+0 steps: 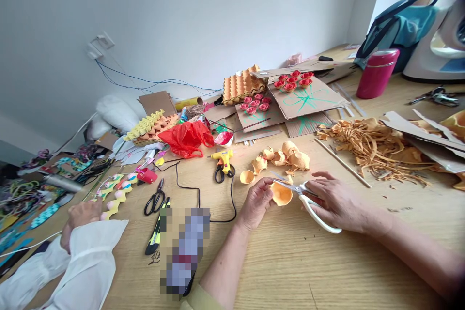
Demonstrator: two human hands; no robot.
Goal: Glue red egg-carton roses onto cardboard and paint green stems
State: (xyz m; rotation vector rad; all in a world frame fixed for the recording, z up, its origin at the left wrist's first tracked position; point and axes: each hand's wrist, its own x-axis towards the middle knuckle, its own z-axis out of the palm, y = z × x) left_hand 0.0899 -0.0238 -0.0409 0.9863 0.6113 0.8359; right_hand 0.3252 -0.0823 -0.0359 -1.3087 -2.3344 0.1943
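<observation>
Pinched between the fingers of my left hand (pixel 256 203) is an orange egg carton cup (pixel 282 194), its hollow side facing up. My right hand (pixel 336 199) grips a pair of white-handled scissors (pixel 319 215). The scissor blades lie at the cup's upper rim, close to my left fingertips. Just behind, several loose carton cups (pixel 298 160) sit in a cluster, and one small trimmed cup (pixel 247 177) rests left of them.
A yellow glue gun (pixel 223 157), black scissors (pixel 155 202) and a utility knife (pixel 155 237) lie to the left. Carton scraps (pixel 363 150) pile up on the right near a wooden stick (pixel 343 163). Red flowers (pixel 290 86) sit on cardboard behind. A co-worker's hand (pixel 85 212) is far left.
</observation>
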